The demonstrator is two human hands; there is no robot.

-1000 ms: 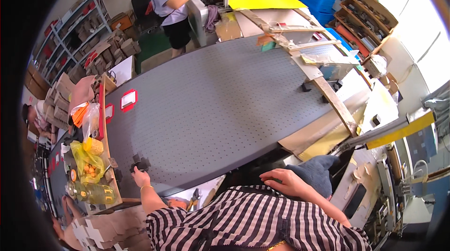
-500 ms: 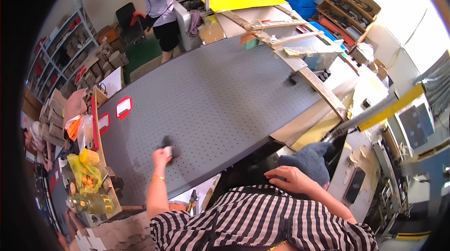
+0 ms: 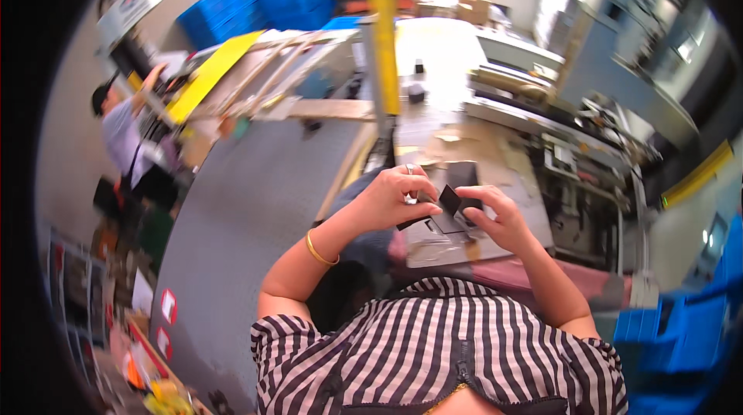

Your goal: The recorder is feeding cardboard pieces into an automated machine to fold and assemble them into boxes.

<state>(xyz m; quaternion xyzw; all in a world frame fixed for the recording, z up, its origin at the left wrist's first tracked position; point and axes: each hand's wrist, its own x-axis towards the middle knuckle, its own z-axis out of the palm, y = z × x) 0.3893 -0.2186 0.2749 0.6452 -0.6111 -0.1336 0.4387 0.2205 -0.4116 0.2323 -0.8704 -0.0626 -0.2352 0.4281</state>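
Both my hands are over the worktable to the right of the grey board, close together. Between the thumb and fingers of my right hand [image 3: 496, 217] is a small dark flat square piece [image 3: 450, 199], tilted up on edge. My left hand [image 3: 396, 200] is just left of it, fingers curled toward the thumb; what they hold, if anything, I cannot make out. Under the fingers lies a grey flat piece [image 3: 446, 222] with dark edges. Just behind my right fingers is a dark block or stack [image 3: 463, 173], its lower part hidden.
The grey perforated board [image 3: 255, 190] spreads to my left, with red-and-white pieces [image 3: 169, 306] at its edge. A yellow-and-grey post [image 3: 381, 43] rises ahead. Machinery [image 3: 573, 159] stands right, blue crates [image 3: 685, 322] lower right. A co-worker [image 3: 128, 132] works at far left.
My view has swung right. My left hand has left the grey board, where it held a small white thing, and come beside my right. The right hand now holds a dark square piece.
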